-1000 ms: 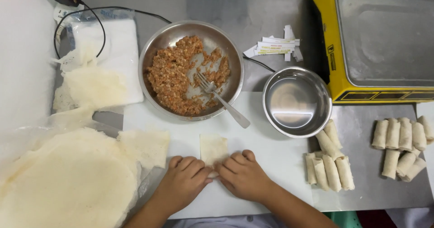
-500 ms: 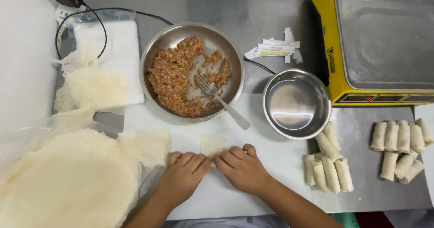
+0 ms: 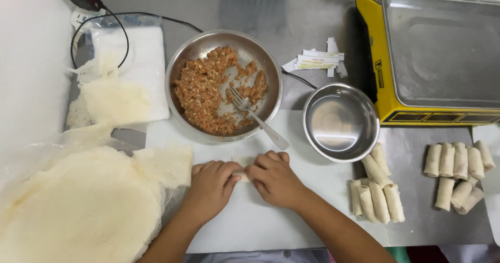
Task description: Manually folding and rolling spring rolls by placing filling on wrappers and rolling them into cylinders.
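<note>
Both hands, the left hand [image 3: 211, 182] and the right hand [image 3: 273, 177], are curled knuckles-up on the white worktop [image 3: 250, 226], fingers closed over a small pale wrapper roll [image 3: 242, 175] pinched between them. Just beyond sits the bowl of minced filling [image 3: 224, 86] with a fork [image 3: 258, 117]; finished rolls [image 3: 376, 190] lie to the right
</note>
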